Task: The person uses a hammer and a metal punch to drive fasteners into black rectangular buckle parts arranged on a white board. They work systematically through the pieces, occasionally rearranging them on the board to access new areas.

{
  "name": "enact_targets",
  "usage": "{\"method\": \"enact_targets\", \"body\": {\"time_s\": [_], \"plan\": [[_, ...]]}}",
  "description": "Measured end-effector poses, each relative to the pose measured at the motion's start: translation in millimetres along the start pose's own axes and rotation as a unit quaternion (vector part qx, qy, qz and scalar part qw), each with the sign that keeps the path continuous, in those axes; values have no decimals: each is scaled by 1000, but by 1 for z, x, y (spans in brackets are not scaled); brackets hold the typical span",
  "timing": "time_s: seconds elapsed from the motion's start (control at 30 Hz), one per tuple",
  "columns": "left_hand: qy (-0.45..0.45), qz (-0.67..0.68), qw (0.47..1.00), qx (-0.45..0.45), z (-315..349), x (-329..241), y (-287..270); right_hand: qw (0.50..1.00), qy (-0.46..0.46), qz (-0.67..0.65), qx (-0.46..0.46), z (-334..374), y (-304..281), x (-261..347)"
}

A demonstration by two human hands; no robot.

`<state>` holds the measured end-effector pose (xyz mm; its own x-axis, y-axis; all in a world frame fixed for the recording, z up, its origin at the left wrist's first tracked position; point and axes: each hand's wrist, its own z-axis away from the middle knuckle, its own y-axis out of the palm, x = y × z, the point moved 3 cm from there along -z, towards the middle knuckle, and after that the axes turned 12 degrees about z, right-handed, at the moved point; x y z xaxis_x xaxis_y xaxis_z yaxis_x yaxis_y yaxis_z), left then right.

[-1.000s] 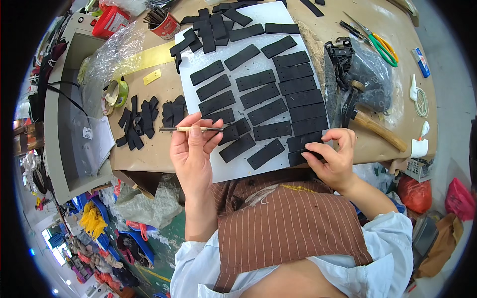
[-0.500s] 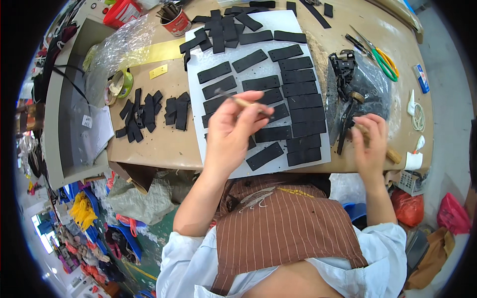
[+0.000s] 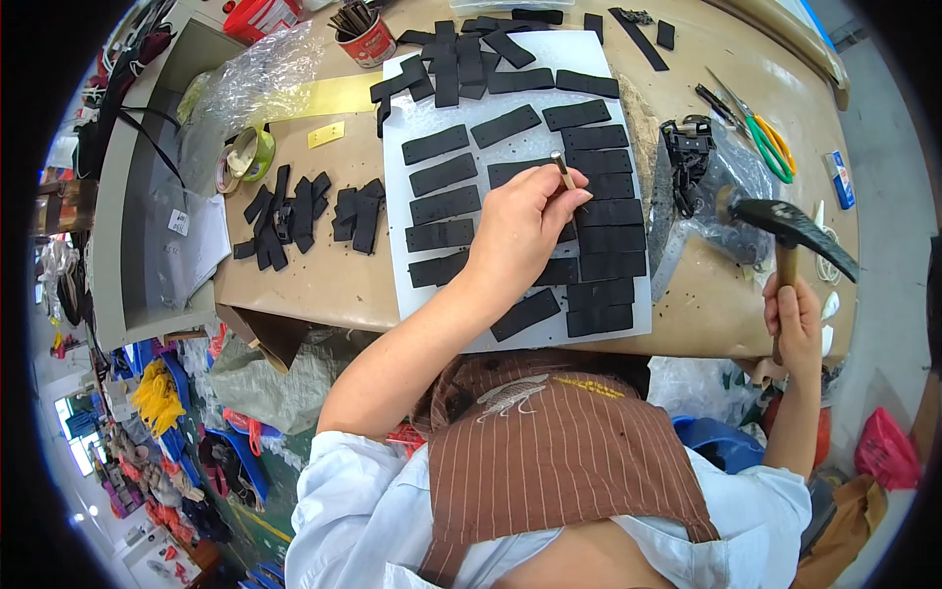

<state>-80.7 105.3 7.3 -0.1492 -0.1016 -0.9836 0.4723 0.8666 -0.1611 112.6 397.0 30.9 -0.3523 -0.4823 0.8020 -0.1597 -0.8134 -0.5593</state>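
My left hand is closed around a slim metal punch, held over the rows of black strips. Its top end sticks up past my fingers, while its lower end is hidden by the hand. At the right, my right hand grips the wooden handle of a hammer, its dark curved head raised above the table edge. Many flat black strips lie in columns on a white board; some show small holes near their ends. Behind the columns is a loose heap of strips.
Small black pieces are piled left of the board, near tape rolls. Green-and-orange scissors and black metal parts on plastic lie right. A red can of rods stands behind. A grey box wall borders the left.
My right hand has picked up the hammer from the table and lifted it to the right. My left hand has moved right and turned the punch more upright over the strips.
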Motion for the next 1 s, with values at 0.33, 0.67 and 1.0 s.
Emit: {"method": "enact_targets", "body": {"time_s": [0.33, 0.67, 1.0], "plan": [[19, -19, 999, -28, 1, 2, 3, 995, -94, 25, 7, -36, 4, 74], [172, -196, 965, -30, 10, -8, 13, 867, -356, 339, 79, -48, 29, 174], [42, -48, 998, 8, 0, 3, 2, 984, -150, 90, 41, -35, 7, 127]]}}
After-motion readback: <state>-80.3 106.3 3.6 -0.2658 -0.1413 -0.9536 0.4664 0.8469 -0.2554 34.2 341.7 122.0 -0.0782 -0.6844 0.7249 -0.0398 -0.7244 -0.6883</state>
